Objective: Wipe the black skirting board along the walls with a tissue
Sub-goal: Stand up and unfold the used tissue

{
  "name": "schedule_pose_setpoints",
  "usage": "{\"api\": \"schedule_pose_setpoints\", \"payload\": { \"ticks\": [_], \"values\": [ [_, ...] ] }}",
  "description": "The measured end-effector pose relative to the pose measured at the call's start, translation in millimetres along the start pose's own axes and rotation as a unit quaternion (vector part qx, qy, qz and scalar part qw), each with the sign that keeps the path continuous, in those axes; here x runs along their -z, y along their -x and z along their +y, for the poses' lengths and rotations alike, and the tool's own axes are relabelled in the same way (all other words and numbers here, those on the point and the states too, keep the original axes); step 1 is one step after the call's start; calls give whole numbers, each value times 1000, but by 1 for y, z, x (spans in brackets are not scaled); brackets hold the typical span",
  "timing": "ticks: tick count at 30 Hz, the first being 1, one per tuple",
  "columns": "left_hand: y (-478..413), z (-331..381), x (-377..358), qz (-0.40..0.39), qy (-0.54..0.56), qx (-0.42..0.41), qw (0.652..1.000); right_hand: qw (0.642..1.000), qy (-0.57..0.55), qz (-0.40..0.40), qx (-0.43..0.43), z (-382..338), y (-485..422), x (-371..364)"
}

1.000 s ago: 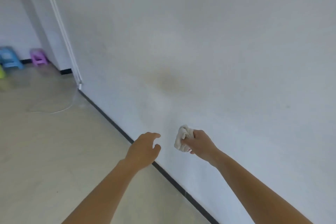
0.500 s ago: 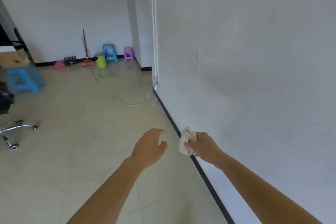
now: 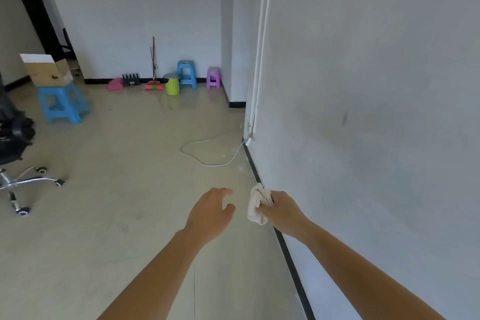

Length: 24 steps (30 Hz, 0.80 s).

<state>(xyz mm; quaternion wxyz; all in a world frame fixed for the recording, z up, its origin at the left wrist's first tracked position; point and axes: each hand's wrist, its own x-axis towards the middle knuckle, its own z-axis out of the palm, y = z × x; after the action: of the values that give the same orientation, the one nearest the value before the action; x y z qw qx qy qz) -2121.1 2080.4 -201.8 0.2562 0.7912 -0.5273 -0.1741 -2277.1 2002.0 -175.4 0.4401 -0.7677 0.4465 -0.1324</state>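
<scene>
View's swung to look down the skirting board [image 3: 293, 267] now, right hand [image 3: 283, 209] clamping the tissue [image 3: 255, 205], left hand [image 3: 210, 215] fingers loosely apart, so wiping looks next.

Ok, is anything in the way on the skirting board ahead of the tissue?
Nothing visible sits on the skirting board just ahead of the tissue in the right hand. Further along, a white cable loops over the floor and meets the wall at the foot of the pipes, right at the board.
</scene>
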Motion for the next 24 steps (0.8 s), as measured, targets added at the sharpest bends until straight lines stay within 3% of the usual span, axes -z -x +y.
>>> {"api": "schedule_pose_setpoints", "payload": {
  "ticks": [7,13,15,19,24],
  "values": [
    [-163,-100,49,26,34,57,997,1000,8,19,15,-52,-199,-48],
    [-307,-194,144,62,144,95,983,998,9,50,45,-135,-369,-101],
    [-355,-216,172,66,210,111,969,997,15,52,48,-159,-420,-115],
    [-433,-245,210,37,396,170,902,996,41,37,65,-199,-504,-139],
    [-539,-301,228,-14,399,192,896,997,25,-5,80,-231,-626,-161]
  ]
}}
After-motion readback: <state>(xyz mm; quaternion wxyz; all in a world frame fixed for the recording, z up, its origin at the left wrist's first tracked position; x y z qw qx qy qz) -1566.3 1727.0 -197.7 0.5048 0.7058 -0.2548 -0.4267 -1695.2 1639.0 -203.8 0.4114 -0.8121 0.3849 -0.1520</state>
